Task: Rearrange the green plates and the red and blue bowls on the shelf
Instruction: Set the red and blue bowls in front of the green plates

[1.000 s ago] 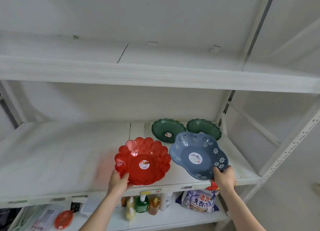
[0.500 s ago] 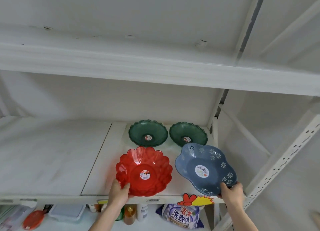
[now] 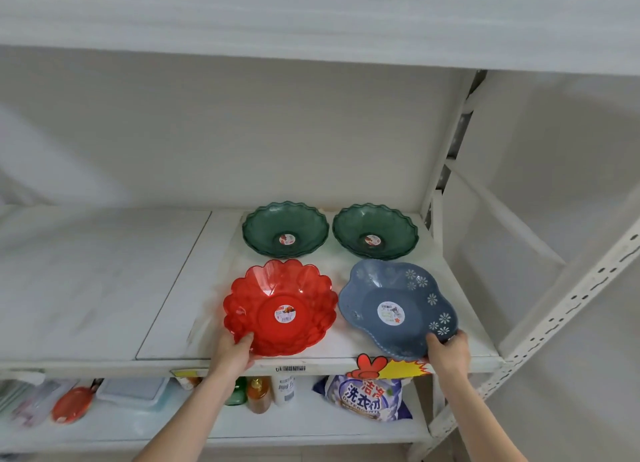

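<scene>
So from where I'm standing, the person has both hands on the front row of the shelf (image 3: 104, 288). The left hand (image 3: 232, 352) is pinching the near rim of the red bowl (image 3: 280, 306), thumb over the scalloped edge, fingers underneath. The right hand (image 3: 448, 352) is doing the same on the near-right rim of the blue bowl (image 3: 398, 307), the one with the little white flowers. Both bowls sit at the front edge, side by side, close but not quite touching as far as I can tell.

Handling-wise, these look like thin moulded plastic, so I'd guess light, fairly stiff, a bit slick, and not fragile. The rim is the obvious grab point: the wavy edge gives the thumb something to catch. One hand per bowl seems plenty.

Count: two green plates, the left green plate (image 3: 285, 229) and the right green plate (image 3: 375, 231), in the back row just behind the bowls. One red bowl, one blue bowl. Each has a sticker in the middle. Four pieces, two rows of two.
</scene>
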Demonstrator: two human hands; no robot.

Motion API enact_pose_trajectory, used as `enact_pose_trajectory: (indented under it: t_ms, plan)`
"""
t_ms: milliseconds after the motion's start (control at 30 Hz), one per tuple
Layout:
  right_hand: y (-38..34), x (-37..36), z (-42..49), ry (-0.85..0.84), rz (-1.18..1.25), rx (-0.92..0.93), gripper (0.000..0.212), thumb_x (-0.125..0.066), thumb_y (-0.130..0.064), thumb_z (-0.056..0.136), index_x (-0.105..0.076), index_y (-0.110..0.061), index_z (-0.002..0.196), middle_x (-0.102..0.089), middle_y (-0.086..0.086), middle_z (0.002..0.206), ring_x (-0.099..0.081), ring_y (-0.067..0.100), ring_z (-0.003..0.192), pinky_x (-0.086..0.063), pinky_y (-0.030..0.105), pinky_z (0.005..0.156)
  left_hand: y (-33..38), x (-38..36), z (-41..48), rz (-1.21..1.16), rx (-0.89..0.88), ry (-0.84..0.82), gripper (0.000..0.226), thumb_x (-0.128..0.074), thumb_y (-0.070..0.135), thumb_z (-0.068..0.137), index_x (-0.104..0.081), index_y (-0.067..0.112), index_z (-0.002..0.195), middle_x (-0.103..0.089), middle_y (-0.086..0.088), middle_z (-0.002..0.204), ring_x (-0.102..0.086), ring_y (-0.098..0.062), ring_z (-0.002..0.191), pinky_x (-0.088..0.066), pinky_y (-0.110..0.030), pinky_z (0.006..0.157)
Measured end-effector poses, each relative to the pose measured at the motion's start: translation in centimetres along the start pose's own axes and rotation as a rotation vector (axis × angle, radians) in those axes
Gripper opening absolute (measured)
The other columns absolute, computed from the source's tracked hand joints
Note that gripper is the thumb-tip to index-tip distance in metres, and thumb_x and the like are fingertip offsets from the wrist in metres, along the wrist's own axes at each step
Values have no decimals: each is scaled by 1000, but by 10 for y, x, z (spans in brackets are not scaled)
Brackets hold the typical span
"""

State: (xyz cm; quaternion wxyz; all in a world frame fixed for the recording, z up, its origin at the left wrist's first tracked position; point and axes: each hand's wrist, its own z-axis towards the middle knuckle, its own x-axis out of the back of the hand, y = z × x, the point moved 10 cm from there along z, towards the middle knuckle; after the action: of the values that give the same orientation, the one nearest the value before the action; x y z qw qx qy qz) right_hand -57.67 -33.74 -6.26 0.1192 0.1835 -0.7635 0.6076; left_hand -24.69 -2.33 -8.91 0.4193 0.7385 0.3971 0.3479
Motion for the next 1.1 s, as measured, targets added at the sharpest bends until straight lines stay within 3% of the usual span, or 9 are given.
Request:
enact_pose_trajectory:
  t_ms: [133,333,533,767,967,1100]
  plan:
    - [3,0,0,-7,12,-5,42,-61,-7,83,-46,3,121,-63,24,108,-58,37,88,-47,39,71,0,-1,2,22,21,-6,25,-52,18,97,-50,17,122,-63,-14,123,-67,-32,98,-52,-28,60]
    - [3,-1,2,-18,-16,-19,47,-63,-9,85,-42,2,126,-61,25,116,-59,42,98,-51,42,76,6,-2,-4,42,16,-35,20,-49,19,99,-45,22,118,-64,-11,111,-69,-24,75,-51,-30,62]
    - [2,-3,2,-25,-27,-23,52,-67,-16,86,-40,2,128,-60,24,123,-58,44,109,-50,48,86,6,-1,-7,53,31,-62,24,-50,23,98,-45,23,122,-66,-12,109,-70,-24,78,-51,-32,63]
    - [1,-5,3,-47,-43,-22,50,-68,-23,86,-44,0,124,-62,22,120,-62,42,102,-55,51,85,6,1,-10,71,81,-86,33,-52,30,97,-45,18,128,-68,-14,102,-69,-25,79,-50,-32,62]
    - [3,-5,12,-100,-135,-29,47,-67,-32,85,-48,-4,118,-66,20,112,-66,39,90,-57,51,80,15,6,-12,183,78,-112,42,-47,37,98,-42,17,134,-64,-13,126,-69,-24,79,-49,-30,61]
    - [-13,4,-3,-130,-239,30,55,-65,-31,88,-41,-3,128,-61,21,123,-61,41,105,-52,45,85,35,12,-25,414,4,-81,34,-45,37,98,-51,14,123,-64,-12,126,-67,-29,93,-51,-34,70]
